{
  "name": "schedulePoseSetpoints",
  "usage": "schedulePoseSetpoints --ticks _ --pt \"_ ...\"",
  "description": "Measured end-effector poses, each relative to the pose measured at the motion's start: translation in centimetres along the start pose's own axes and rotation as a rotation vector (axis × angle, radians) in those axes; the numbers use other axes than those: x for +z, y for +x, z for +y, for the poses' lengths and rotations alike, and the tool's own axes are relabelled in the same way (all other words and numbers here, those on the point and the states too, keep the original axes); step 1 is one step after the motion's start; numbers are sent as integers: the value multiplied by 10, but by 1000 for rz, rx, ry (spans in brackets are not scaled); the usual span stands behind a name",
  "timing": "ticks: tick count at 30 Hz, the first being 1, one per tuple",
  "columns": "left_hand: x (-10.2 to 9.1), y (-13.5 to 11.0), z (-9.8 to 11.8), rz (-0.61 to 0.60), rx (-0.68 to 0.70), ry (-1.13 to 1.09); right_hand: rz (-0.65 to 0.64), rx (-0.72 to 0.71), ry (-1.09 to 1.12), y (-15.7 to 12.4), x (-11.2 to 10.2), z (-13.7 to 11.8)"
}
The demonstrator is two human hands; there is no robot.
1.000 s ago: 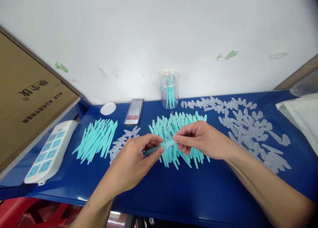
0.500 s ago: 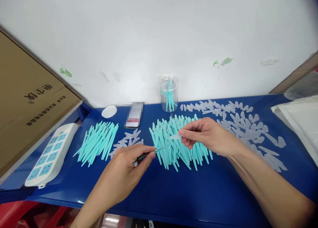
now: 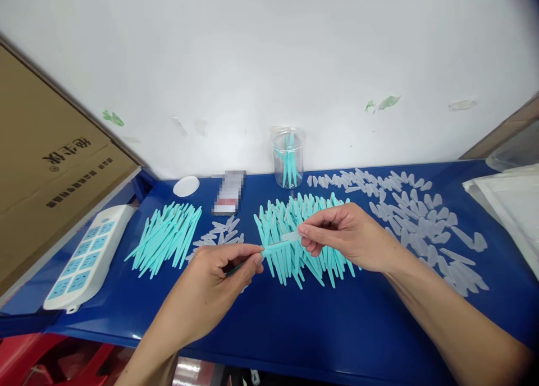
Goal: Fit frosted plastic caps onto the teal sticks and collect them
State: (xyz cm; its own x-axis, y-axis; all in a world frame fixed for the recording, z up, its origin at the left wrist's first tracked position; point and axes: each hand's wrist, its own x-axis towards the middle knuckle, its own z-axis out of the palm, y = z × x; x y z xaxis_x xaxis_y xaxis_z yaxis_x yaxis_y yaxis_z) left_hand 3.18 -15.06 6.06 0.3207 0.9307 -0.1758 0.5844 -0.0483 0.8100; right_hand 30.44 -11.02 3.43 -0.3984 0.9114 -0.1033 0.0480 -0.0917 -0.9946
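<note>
My left hand (image 3: 227, 285) pinches a teal eyebrow razor (image 3: 266, 252) by its handle, with the thin blade end pointing right. Between the thumb and fingers of my right hand (image 3: 337, 234) is a translucent blade cap (image 3: 290, 236). The cap's free end meets or overlaps the razor's tip; I cannot tell how far it covers the blade. Under both hands spreads a large pile of teal razors (image 3: 278, 262). Loose translucent caps (image 3: 421, 217) lie to the right, and a smaller group of caps (image 3: 219, 231) is beyond my left hand.
Another pile of teal razors (image 3: 166, 237) lies at left, beside a white power strip (image 3: 90, 257). At the back are a clear jar (image 3: 288, 161) with several razors, a phone (image 3: 229, 192) and a white round lid (image 3: 186, 186). A cardboard box (image 3: 50, 167) stands left, white packaging (image 3: 509, 206) right.
My right hand has moved slightly left, bringing the cap to the razor's tip. The razor in my left hand is now tilted a little differently, its blade end against the cap.
</note>
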Motion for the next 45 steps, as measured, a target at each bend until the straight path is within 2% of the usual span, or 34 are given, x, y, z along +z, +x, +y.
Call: schedulePoseSetpoints --ticks 7,15,24,27,29,31,33,35,37,39,41,43,45 --pt "-1 -2 4 54 27 34 21 12 -22 0 1 0" --pt "6 5 4 -55 -29 -2 -46 36 -63 -1 8 5" --pt "21 15 5 -42 -84 -236 -50 71 -15 3 8 13" --pt "14 14 6 -57 -62 -220 -3 40 47 4 10 10" --pt "1 20 8 -22 -36 -170 75 -4 83 3 13 7" --pt "-16 35 16 108 16 -156 162 -42 83 2 16 6" --pt "-34 61 31 340 134 -292 203 -61 40 0 21 8" --pt "-48 97 51 489 318 -406 176 -74 -32 -2 27 12" --pt "-54 136 74 580 468 -379 140 -94 -115 -4 34 18" --pt "-53 174 93 654 551 -320 126 -134 -198 -6 40 22" --pt "-47 204 102 694 559 -218 118 -189 -271 -7 44 24" --pt "-37 225 100 718 515 -120 104 -234 -321 -7 46 23" --pt "-27 237 91 728 461 -69 94 -259 -342 -7 46 22"
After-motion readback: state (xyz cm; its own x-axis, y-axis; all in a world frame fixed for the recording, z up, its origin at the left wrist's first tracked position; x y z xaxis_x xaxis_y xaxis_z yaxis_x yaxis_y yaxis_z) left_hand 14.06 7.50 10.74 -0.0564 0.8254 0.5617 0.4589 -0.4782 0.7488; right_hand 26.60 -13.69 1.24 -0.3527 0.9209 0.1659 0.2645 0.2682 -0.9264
